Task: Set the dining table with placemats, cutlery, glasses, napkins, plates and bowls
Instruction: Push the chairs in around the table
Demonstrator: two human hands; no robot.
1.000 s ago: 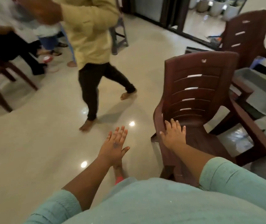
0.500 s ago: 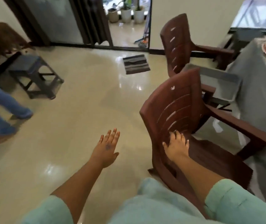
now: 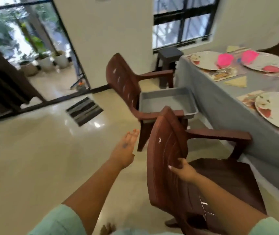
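From my head camera, my right hand (image 3: 182, 169) grips the backrest of the near brown plastic chair (image 3: 172, 160), fingers curled over its front face and thumb behind, while my left hand (image 3: 124, 148) hangs free over the shiny floor (image 3: 33, 158), fingers straight and close together, holding nothing. The chair looks tilted, its backrest leaning left and its armrest (image 3: 220, 134) close against the grey tablecloth (image 3: 220, 106), though I cannot tell whether they touch. The dining table (image 3: 262, 82) lies to the right and far, already carrying placemats, a large white plate (image 3: 277, 111) at the near setting, two more plates (image 3: 206, 60) further off with pink bowls (image 3: 225, 59) on them, and a folded yellow napkin (image 3: 237, 82). If I shove the chair rightward too hard, I judge the armrest could snag the cloth and drag it, and that near plate sits close enough to the edge to slide off. The backrest shows a pale crack (image 3: 205, 207) low down, so pulling hard there might split it further. A second brown chair (image 3: 127, 85) stands just beyond with a grey tray (image 3: 167, 100) resting on its seat; swinging my chair forward could knock that tray off. The polished floor may let the legs skid. The view is motion-blurred, so cutlery and glasses are too unclear to confirm.
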